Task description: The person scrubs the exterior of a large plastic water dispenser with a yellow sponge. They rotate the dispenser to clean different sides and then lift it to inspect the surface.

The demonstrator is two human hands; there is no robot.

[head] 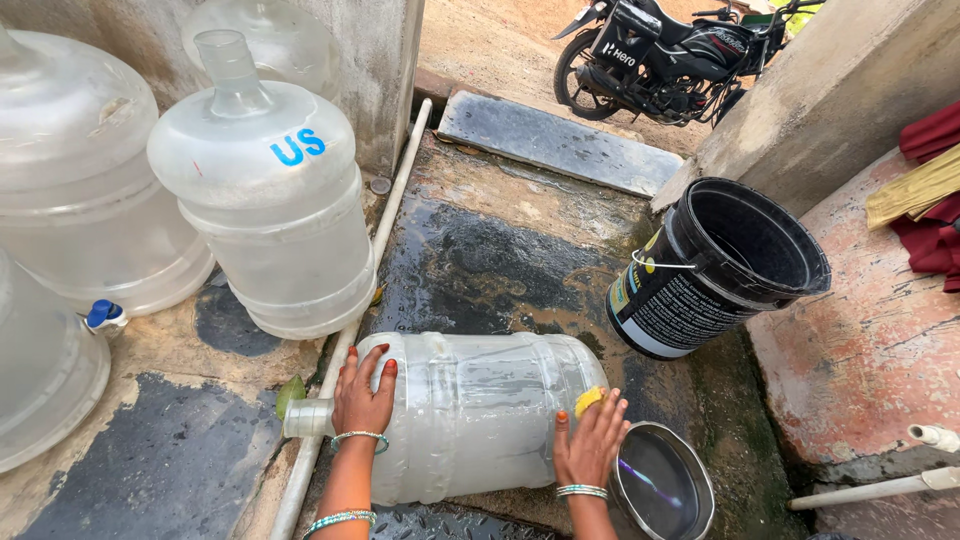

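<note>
The left hand point(362, 392) lay flat, steadying the wet, tipped water jug point(470, 410); the right hand point(592, 440) pinched a yellow sponge point(588, 400) against its base, scrubbing evidently unfinished.

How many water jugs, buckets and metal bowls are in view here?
Clear water jugs: 5, one lying under both hands, four standing, e.g.
Black bucket: 1
Metal bowl: 1
Total: 7

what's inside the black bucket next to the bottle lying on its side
The black bucket shows only dark inner wall from this angle; its bottom lies in shadow, so any water or contents cannot be made out. The near rim hides the lower inside.
</note>
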